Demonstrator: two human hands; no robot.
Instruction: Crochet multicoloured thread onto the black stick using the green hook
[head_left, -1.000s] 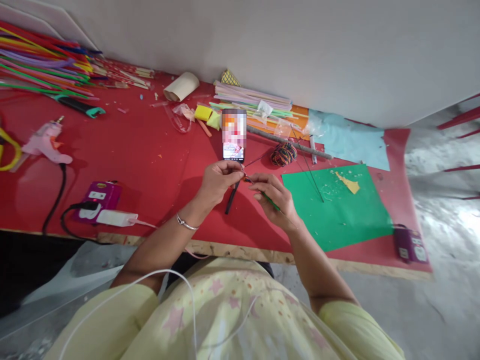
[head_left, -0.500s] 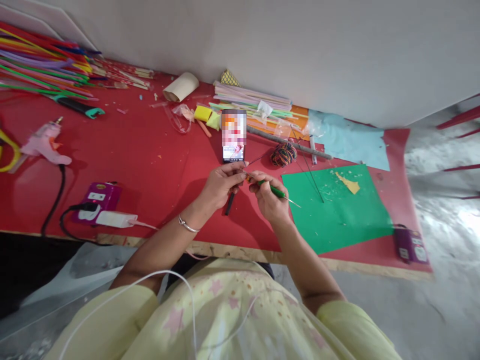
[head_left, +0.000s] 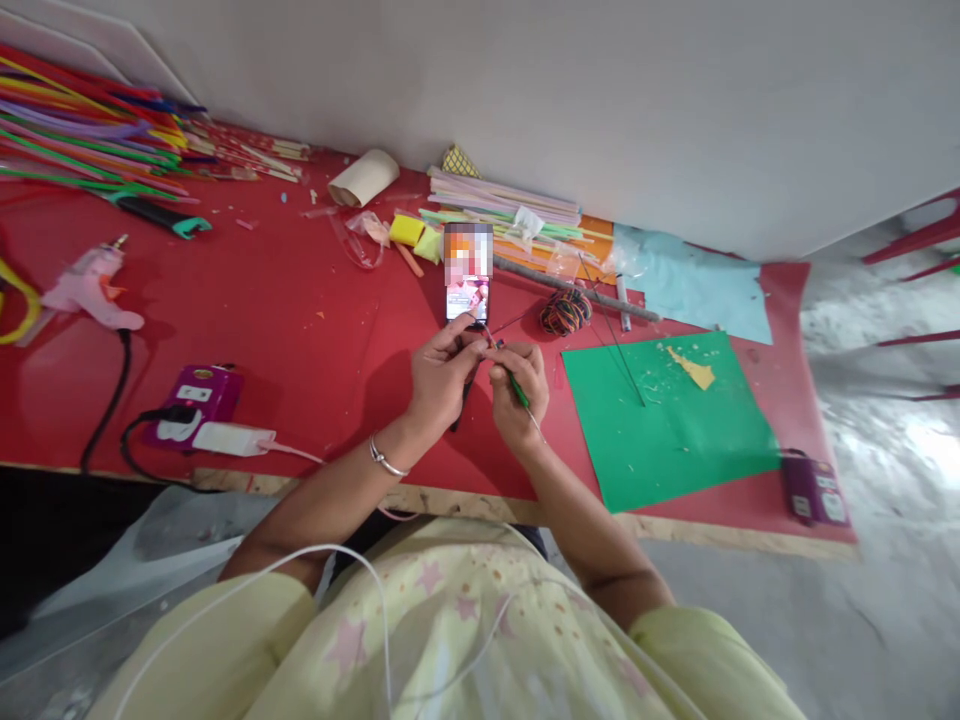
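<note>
My right hand [head_left: 519,390] is closed round the green handle [head_left: 517,389] of a thin metal hook, whose shaft points back toward my wrist. My left hand [head_left: 441,375] is closed in a pinch at a small piece of dark yarn work, mostly hidden by the fingers. Both hands' fingertips meet just below the lit phone [head_left: 469,300]. Under my left hand a dark strip sticks out toward me. A strand runs from the fingertips to the multicoloured yarn ball [head_left: 565,312] at the right.
A green sheet [head_left: 675,430] with scraps lies right of my hands. Behind are a long stick [head_left: 540,275], pastel straws [head_left: 502,190] and a cardboard tube [head_left: 364,178]. At the left are a pink glue gun [head_left: 94,285] and a purple power socket [head_left: 199,400].
My right hand has moved left and turned, so the green handle now points more toward me. My left hand has shifted slightly, its fingertips nearer the phone.
</note>
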